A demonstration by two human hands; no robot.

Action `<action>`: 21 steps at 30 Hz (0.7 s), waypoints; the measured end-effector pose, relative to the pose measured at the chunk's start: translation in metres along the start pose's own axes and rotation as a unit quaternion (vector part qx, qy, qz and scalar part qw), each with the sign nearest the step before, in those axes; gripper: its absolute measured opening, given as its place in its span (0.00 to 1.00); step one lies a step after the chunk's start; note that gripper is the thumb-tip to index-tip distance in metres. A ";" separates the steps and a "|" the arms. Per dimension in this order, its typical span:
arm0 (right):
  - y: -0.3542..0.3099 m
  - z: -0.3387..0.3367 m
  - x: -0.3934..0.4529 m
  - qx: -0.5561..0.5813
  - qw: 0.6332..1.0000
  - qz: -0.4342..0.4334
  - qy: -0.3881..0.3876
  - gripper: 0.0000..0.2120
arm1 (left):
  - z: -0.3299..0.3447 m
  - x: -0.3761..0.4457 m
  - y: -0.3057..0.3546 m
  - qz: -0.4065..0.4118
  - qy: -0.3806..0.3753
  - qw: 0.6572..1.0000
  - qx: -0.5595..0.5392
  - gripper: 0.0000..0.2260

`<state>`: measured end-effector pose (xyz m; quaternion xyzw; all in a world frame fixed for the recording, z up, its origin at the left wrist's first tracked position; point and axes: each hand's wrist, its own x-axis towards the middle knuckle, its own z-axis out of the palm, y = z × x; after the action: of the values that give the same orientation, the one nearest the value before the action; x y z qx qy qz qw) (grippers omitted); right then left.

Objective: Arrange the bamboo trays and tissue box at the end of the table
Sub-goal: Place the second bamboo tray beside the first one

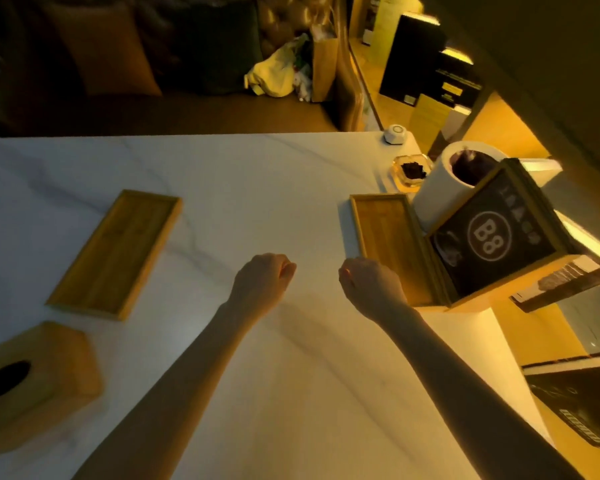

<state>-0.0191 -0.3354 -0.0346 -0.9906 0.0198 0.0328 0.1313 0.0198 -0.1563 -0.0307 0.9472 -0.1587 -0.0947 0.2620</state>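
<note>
One flat bamboo tray (115, 252) lies at an angle on the left part of the white marble table (257, 181). A second bamboo tray (390, 244) lies at the table's right end, beside a framed sign. The wooden tissue box (32, 382), with a dark oval hole in its top, stands at the near left. My left hand (262, 282) hovers over the table's middle with fingers curled and nothing in it. My right hand (369, 284) is loosely curled just left of the right tray's near end, touching or nearly touching its rim.
At the right end stand a tilted framed sign marked B8 (492, 237), a white paper roll (454, 178), a glass ashtray (411, 171) and a small white device (397, 133). A dark sofa (153, 64) with bags runs behind the table. Dark boxes sit on the floor at right.
</note>
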 end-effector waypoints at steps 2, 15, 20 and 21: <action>-0.033 0.000 0.010 0.000 1.000 -0.021 0.003 0.14 | -0.028 -0.008 -0.022 -0.003 0.026 1.000 0.006 0.14; -0.248 0.057 0.026 0.145 0.989 -0.032 0.024 0.14 | -0.140 -0.059 -0.224 -0.025 0.135 0.988 0.068 0.14; -0.293 0.095 0.030 0.128 0.990 -0.019 -0.048 0.21 | -0.152 -0.064 -0.304 -0.061 0.070 0.991 0.096 0.20; -0.299 0.103 0.031 0.117 0.991 -0.018 -0.065 0.22 | -0.153 -0.063 -0.315 -0.074 0.051 0.991 0.100 0.21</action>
<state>0.0204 -0.0214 -0.0586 -0.9644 -0.0026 0.0925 0.2476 0.0808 0.1933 -0.0615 0.9814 -0.0828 -0.0491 0.1663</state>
